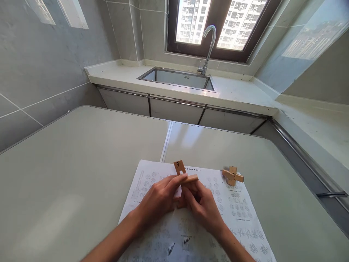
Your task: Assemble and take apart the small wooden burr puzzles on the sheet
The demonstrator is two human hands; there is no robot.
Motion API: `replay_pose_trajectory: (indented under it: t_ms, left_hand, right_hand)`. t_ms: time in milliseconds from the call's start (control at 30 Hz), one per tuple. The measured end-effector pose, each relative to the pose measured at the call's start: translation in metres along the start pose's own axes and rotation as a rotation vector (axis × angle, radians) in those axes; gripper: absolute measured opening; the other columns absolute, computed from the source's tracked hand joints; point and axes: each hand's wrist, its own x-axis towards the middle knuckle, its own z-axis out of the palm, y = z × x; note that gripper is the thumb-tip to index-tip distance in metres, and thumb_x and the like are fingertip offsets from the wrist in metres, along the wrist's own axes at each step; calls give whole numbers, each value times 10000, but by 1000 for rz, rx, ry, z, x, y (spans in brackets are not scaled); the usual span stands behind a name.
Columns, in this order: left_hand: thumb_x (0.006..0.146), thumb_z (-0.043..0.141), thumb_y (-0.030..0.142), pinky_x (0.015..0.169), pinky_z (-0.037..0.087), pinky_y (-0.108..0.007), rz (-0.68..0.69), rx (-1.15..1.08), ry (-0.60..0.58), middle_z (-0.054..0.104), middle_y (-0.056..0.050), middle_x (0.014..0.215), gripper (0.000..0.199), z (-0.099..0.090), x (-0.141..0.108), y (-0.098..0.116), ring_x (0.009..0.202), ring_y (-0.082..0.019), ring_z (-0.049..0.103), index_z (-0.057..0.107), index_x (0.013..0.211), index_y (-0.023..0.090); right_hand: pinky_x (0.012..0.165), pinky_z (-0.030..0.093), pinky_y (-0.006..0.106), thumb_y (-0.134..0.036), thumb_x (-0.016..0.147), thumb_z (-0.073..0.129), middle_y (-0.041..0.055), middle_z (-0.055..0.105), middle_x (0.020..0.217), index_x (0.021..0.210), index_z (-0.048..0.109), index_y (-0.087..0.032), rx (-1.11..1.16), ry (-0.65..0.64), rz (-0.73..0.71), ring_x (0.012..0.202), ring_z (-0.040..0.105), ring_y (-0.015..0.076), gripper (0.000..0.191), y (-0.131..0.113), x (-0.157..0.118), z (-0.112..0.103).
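Note:
Both of my hands meet over a printed sheet, closed round small wooden pieces. My left hand (160,194) grips a cluster of them, its thumb and finger on a light wooden bar (191,178) that points right. Behind the fingertips, an upright wooden piece (179,166) marked "3" stands up. My right hand (201,203) is closed at the right side of the same cluster, fingers curled under the bar. A darker reddish wooden piece (180,202) shows low between the hands. The fingers hide much of how the pieces join.
The printed sheet (256,238), with rows of small diagrams, lies on the pale table (68,174). A cross-shaped cluster of wooden pieces (232,175) rests at its upper right corner. Beyond the table are a counter (237,91), a sink (177,78) and a faucet (211,43).

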Motion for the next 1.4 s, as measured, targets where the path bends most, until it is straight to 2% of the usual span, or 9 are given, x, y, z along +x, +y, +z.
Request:
replay_pose_trajectory:
  t_ms: [267,500,700,767,867,933,1000,1133,1400]
  left_hand:
    - [1003,715,265,979,637,-372,32,75,63,746,-116,1326,556,1,-1,0,1165,-254,763,467,1500,255]
    - [964,750,224,893,641,-318,17,79,49,763,-66,1295,626,-2,2,5,1070,-229,792,463,1511,319]
    - [976,744,300,857,625,-314,-17,69,54,773,-67,1257,567,0,-1,0,1023,-226,788,485,1480,307]
    - [986,725,366,825,621,-319,-88,23,81,780,-75,1221,502,1,-2,-1,951,-220,782,522,1439,288]
    - [1059,582,400,801,614,-333,-313,-138,150,787,-76,1103,321,-2,1,0,875,-206,756,592,1339,243]
    - [1090,503,389,815,615,-346,-453,-318,215,779,-80,1077,285,-7,6,3,891,-207,748,611,1291,218]
    - [1076,528,402,826,622,-358,-532,-513,264,764,-103,1154,304,-13,11,5,922,-214,749,605,1289,199]
    - [992,631,362,812,631,-365,-608,-722,324,733,-121,1238,346,-21,14,5,901,-210,739,607,1286,180]
    - [988,660,500,813,626,-378,-660,-747,335,733,-126,1215,442,-22,16,9,833,-191,718,623,1277,168]
  right_hand:
    - [592,454,281,-483,1046,571,-3,583,762,973,617,-203,-39,-3,26,660,546,163,293,-1,1,-1]
    - [549,409,271,-460,1040,571,-39,522,663,866,549,-226,-53,-28,11,583,512,145,293,-7,1,-1]
    - [585,455,281,-451,1046,580,-9,642,704,851,539,-228,-39,-33,32,624,605,163,299,-3,-1,0]
    - [602,481,285,-435,1047,586,1,685,726,885,576,-226,-48,-31,32,635,632,169,265,-3,-2,0]
    - [609,501,290,-383,1022,630,10,693,786,955,637,-229,-165,-5,-38,651,627,171,168,-2,-2,0]
    - [681,543,308,-301,975,681,44,704,938,1020,665,-239,-284,-4,-151,793,659,200,79,-1,-2,1]
    - [827,583,359,-216,913,732,80,690,1129,1122,671,-255,-387,-45,-270,1016,658,250,221,0,-3,2]
    - [926,588,440,-144,817,830,93,668,1212,1176,664,-271,-551,-135,-384,1124,602,296,416,1,-5,7]
    - [893,549,458,-133,817,876,67,689,1079,1066,635,-243,-590,-135,-387,1036,587,287,364,4,-5,7]
